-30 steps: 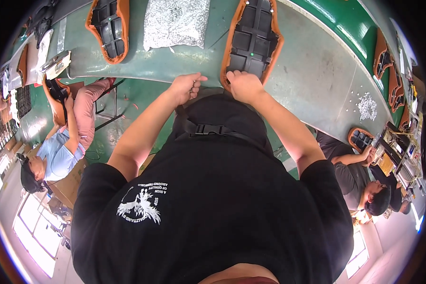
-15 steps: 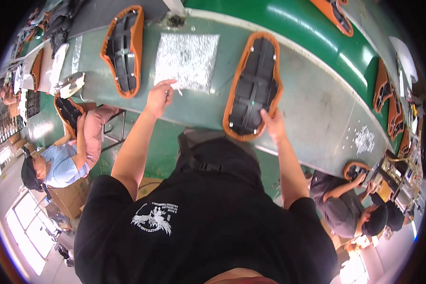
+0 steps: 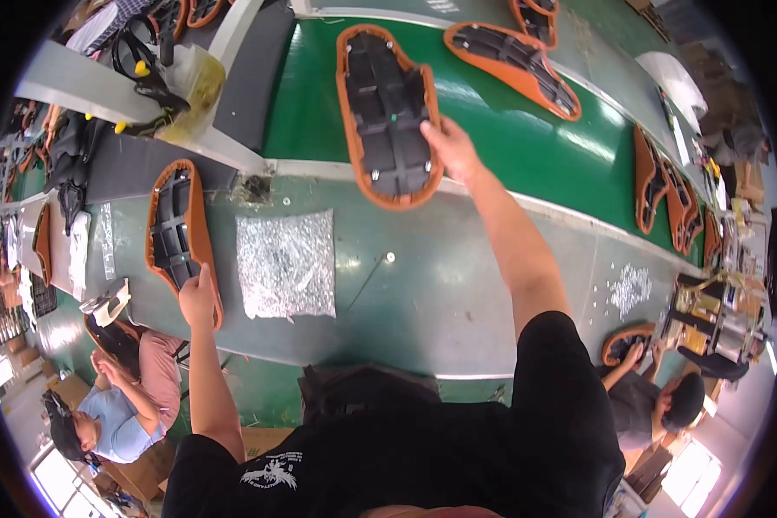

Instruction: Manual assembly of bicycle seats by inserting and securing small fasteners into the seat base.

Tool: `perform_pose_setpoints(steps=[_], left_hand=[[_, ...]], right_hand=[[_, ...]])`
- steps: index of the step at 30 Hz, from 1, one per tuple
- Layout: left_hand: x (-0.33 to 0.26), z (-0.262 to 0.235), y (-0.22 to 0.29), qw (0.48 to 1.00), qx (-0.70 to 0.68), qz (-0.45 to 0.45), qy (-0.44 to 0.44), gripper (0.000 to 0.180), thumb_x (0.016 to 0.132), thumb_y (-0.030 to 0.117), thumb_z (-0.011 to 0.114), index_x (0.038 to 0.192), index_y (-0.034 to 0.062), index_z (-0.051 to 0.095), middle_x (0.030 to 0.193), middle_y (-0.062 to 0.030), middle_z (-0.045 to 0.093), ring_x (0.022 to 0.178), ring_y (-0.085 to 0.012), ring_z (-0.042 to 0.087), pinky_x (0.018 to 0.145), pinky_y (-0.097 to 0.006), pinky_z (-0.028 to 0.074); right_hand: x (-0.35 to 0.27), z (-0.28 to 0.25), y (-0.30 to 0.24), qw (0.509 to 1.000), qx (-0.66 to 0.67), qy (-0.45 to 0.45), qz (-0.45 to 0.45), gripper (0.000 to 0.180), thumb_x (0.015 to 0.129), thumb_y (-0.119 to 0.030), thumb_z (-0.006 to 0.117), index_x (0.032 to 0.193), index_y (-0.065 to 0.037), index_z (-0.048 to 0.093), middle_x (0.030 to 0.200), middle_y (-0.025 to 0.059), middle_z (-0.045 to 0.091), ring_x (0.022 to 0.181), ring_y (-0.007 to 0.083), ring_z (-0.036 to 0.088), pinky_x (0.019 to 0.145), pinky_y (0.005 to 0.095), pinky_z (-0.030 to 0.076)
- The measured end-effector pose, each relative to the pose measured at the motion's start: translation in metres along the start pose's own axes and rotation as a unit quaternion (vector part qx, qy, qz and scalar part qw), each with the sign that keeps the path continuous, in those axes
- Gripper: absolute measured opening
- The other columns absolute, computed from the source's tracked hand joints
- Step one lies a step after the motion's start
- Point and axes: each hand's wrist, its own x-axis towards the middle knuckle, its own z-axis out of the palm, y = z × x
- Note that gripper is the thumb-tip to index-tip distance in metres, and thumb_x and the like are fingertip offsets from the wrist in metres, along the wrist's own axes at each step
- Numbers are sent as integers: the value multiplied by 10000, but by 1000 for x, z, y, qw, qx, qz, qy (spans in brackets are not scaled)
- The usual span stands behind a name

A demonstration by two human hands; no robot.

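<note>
- Orange-edged panel [image 3: 394, 129], curved, with ribbed black back, is left of your right hand [image 3: 451, 148], which grips its edge.
- Your left hand [image 3: 197, 300] grasps a similar second panel [image 3: 171, 223].
- Shiny, crinkled bag [image 3: 285, 263] lies just right of it.

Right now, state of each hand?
Left hand: grip closed on the near end of the left panel.
Right hand: holding the middle panel by its right edge, fingers underneath hidden.

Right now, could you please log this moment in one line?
left hand: touching near orange panel; right hand: gripping far orange panel over green strip; silvery bag: on table
</note>
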Motion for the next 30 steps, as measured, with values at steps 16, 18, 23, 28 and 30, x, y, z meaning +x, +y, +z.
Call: perform_pose_setpoints(steps=[16,18,23,28,30], left_hand=[[52,38,19,952,306,6,23,590,915,574,592,932,-1,724,892,-235,725,888,-419,706,780,-512,548],[57,40,8,955,293,28,27,580,914,565,595,923,0,726,886,-238,723,892,-421,704,779,-510,548],[38,-4,0,993,101,39,47,492,888,514,649,926,31,732,849,-204,726,858,-371,717,762,-473,542],[-44,-39,11,998,13,56,19,451,852,455,719,850,5,706,772,-199,698,749,-317,714,707,-421,534],[-101,-52,24,995,-20,93,-5,452,852,449,713,808,-2,707,745,-214,683,725,-333,703,710,-416,541]], right_hand=[[123,-228,-63,479,-849,212,65,321,963,-180,585,1271,-94,549,1314,111,582,1183,342,608,995,442,521],[114,-234,-56,461,-859,210,72,270,970,-178,558,1223,-86,574,1257,112,607,1151,332,621,973,438,530],[53,-214,-31,466,-871,157,-19,180,945,-118,517,1065,-40,626,1119,146,660,1058,319,659,892,429,552],[-53,-187,-38,543,-832,116,6,181,892,-116,558,1008,2,631,1052,217,654,1012,385,658,878,480,546],[-102,-159,-34,564,-820,98,8,192,894,-134,565,994,14,636,1036,235,659,975,402,667,858,493,551]])
